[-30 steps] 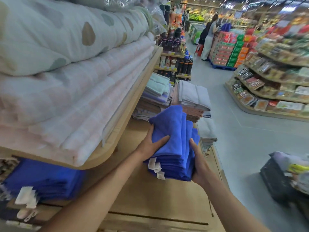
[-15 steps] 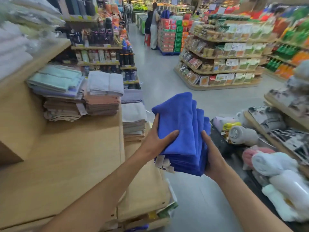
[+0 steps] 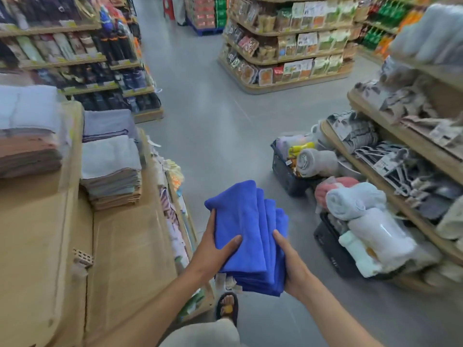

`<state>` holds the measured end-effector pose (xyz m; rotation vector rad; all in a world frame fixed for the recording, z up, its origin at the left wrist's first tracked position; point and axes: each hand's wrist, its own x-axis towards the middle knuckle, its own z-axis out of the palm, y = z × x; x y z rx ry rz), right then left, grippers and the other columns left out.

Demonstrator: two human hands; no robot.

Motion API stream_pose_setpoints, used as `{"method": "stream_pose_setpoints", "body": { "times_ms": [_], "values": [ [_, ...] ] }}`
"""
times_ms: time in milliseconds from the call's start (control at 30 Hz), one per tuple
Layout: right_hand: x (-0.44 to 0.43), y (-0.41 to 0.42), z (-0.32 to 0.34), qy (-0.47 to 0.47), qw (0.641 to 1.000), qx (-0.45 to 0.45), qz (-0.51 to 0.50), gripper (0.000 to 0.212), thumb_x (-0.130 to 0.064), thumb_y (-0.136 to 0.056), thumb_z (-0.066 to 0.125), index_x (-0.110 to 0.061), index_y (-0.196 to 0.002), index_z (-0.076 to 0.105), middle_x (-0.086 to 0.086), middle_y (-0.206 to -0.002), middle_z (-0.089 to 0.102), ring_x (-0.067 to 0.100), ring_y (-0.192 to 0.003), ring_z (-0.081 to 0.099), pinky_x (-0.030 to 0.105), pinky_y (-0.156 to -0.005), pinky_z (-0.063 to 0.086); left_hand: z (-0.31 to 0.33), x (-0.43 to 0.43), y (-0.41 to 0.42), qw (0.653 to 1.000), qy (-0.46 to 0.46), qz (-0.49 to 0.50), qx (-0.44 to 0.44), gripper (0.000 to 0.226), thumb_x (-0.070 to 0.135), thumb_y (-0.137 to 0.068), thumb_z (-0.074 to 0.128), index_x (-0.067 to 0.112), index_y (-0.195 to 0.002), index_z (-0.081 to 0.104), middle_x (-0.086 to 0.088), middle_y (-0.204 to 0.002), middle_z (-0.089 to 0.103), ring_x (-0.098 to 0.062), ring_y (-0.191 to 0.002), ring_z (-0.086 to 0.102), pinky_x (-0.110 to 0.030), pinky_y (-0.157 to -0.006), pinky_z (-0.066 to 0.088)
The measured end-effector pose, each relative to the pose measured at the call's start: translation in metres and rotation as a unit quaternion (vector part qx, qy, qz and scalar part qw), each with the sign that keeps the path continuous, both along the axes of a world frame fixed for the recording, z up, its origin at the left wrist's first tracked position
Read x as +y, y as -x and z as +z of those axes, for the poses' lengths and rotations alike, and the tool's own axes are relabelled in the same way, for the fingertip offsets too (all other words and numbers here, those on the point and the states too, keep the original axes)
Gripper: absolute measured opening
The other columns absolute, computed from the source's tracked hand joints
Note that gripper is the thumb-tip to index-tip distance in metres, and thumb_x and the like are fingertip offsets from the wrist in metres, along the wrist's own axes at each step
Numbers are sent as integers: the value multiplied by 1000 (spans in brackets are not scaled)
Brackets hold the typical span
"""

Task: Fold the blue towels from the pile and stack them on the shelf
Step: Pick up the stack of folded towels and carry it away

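Note:
A stack of folded blue towels (image 3: 246,231) hangs in the air over the grey aisle floor, carried between both hands. My left hand (image 3: 214,251) grips its left side, thumb lying across the top towel. My right hand (image 3: 292,264) holds the right edge from the side and below. White tags dangle from the near end of the stack. The wooden shelf (image 3: 125,246) lies to the left of the towels, its near surface bare.
Grey and brown folded towel stacks (image 3: 110,166) sit on the shelf's far part. Black crates with rolled blankets (image 3: 350,216) stand on the floor at right beside another shelf (image 3: 400,151). A sandalled foot (image 3: 226,306) shows below the towels. Open floor runs ahead.
The view has swung right, away from the shelf and toward the aisle. The blue towel stack stays gripped in both hands and now hangs over the floor instead of the shelf.

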<state>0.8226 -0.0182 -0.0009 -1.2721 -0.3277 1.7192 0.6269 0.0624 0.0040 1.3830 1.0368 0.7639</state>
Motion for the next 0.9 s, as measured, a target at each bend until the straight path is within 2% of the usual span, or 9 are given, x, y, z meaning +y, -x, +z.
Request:
{"method": "stream_pose_setpoints", "body": {
  "times_ms": [133, 300, 367, 467, 567, 667, 767, 900],
  "values": [
    [39, -34, -12, 20, 1000, -5, 8, 57, -67, -88, 67, -32, -133, 66, 6, -142, 63, 24, -132, 59, 34, -96, 57, -17, 37, -32, 1000, 21, 2, -7, 89, 67, -78, 76, 67, -146, 18, 45, -143, 39, 16, -130, 44, 1, -89, 40],
    [117, -82, -13, 28, 1000, -13, 3, 56, -64, -91, 65, -31, -136, 64, 6, -146, 60, 25, -135, 57, 36, -100, 55, -21, 114, -78, 999, 37, -2, -21, 97, 66, -75, 75, 59, -151, 14, 42, -146, 37, 17, -132, 42, -1, -90, 41],
    [153, -99, -8, 35, 999, -15, 5, 56, -65, -88, 68, -32, -134, 66, 6, -144, 61, 26, -133, 58, 40, -101, 54, -22, 150, -93, 999, 47, 3, -22, 100, 69, -72, 74, 62, -150, 11, 39, -149, 34, 19, -130, 42, 0, -90, 41],
    [207, -126, -1, 33, 999, -18, 5, 57, -64, -81, 75, -31, -127, 71, 6, -139, 65, 27, -128, 62, 45, -106, 49, -21, 206, -120, 999, 40, 2, -14, 95, 70, -73, 74, 72, -143, 10, 46, -146, 32, 20, -131, 38, 2, -91, 38],
    [263, -150, 2, 31, 999, -18, -5, 58, -59, -84, 73, -27, -132, 68, 9, -136, 67, 28, -125, 64, 47, -108, 46, -18, 259, -146, 998, 53, 6, -18, 91, 66, -77, 75, 72, -141, 11, 51, -142, 32, 20, -132, 38, 2, -92, 37],
    [321, -171, 0, 31, 999, -7, -11, 58, -56, -89, 65, -24, -138, 62, 10, -134, 68, 30, -123, 66, 49, -106, 47, -17, 313, -168, 999, 39, 17, -7, 90, 64, -78, 77, 73, -141, 13, 49, -142, 34, 19, -132, 39, 2, -91, 37],
    [385, -192, -7, 36, 999, -11, 0, 56, -54, -89, 64, -24, -136, 63, 10, -133, 69, 30, -121, 67, 48, -103, 50, -21, 371, -188, 998, 47, 33, 3, 90, 61, -80, 78, 72, -142, 14, 47, -143, 35, 19, -132, 40, 2, -91, 37],
    [480, -223, -15, 15, 999, -1, 35, 49, -55, -87, 72, -28, -127, 71, 9, -134, 68, 28, -122, 66, 40, -90, 60, -31, 448, -213, 996, 40, 74, 9, 95, 65, -79, 76, 67, -147, 10, 45, -148, 32, 17, -135, 38, -2, -95, 40]
  ]
}}
